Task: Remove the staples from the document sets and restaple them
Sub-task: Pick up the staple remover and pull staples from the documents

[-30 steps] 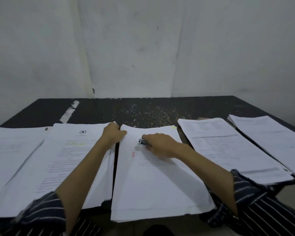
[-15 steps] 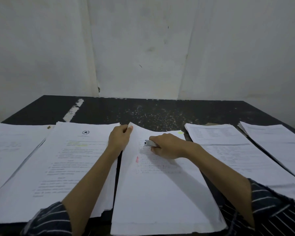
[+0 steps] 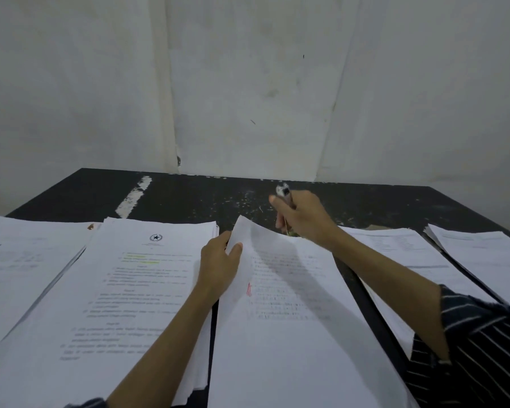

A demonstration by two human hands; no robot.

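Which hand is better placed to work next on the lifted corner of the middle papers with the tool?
Right. The right hand grips the tool over the table, just beyond the papers; the left hand pinches their raised corner.

There is only one view, from a wide-angle camera worn on the person's head. It faces forward and somewhat downward, across the black table (image 3: 395, 207) toward the white wall (image 3: 248, 83), which fills the upper half. The camera is near: the paper stacks (image 3: 130, 290) lie close below it and reach the lower edge.
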